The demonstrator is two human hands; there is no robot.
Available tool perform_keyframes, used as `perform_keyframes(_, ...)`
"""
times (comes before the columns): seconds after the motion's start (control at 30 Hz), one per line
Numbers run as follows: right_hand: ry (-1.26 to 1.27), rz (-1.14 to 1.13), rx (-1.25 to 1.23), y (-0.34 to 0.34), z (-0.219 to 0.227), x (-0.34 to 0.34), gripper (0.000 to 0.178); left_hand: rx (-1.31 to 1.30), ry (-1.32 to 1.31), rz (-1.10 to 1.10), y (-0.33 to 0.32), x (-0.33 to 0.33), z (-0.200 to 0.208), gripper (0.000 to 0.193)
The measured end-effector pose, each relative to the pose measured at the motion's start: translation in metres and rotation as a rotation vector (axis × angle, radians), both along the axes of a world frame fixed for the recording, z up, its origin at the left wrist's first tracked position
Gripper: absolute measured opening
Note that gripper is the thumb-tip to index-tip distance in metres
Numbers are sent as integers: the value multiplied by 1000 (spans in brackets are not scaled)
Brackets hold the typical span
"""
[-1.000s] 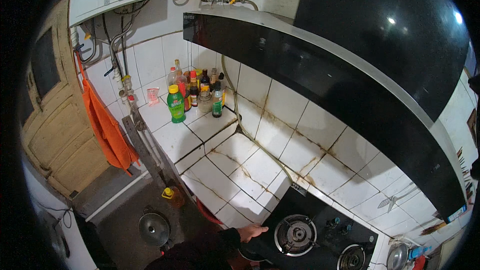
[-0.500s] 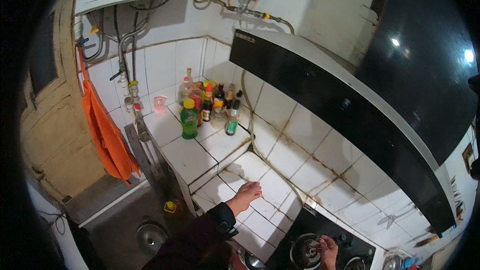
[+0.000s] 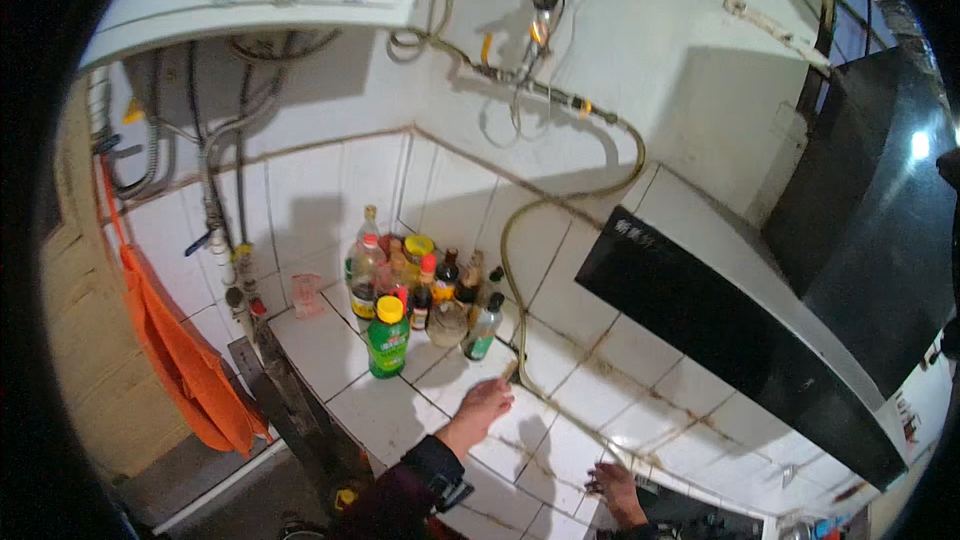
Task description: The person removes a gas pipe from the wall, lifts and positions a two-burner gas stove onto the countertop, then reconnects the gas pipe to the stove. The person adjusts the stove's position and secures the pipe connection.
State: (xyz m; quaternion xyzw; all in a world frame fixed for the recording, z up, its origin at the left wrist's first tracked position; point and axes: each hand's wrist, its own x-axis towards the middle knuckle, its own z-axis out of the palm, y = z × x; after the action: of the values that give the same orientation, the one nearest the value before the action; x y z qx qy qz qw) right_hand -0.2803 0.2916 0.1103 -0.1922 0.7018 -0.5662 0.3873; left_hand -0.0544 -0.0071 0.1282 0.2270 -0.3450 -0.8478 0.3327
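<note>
My left hand [image 3: 482,408] reaches over the white tiled counter [image 3: 350,402] from the lower edge, its fingers stretched out with nothing seen in them. Closest to it stands a slim clear bottle [image 3: 482,330] with a green label and dark cap, apart from the fingers. A green bottle [image 3: 388,340] with a yellow cap stands to the left. Lower right, my right hand [image 3: 620,495] is held over the counter near the stove, fingers bent together. Something small and dark shows at its fingertips, too blurred to name.
Several sauce bottles and a jar [image 3: 448,324] crowd the back corner. A gas hose [image 3: 512,270] runs down the wall and along the counter. The range hood [image 3: 740,370] overhangs the right side above the black stove [image 3: 690,515]. An orange cloth [image 3: 185,360] hangs at left.
The view has tilted up and moved closer to the bottles. My left hand has come nearer to them. My right hand has moved left, away from above the stove's burner.
</note>
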Motion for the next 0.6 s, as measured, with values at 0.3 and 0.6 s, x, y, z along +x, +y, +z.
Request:
perform_keyframes(0.3, 64, -51, 85, -14, -6, 62, 50, 221, 0, -74, -45, 1, -19, 26)
perform_keyframes(0.6, -77, -347, 130, 83, -3, 89, 46, 298, -152, -329, -6, -19, -47, 36)
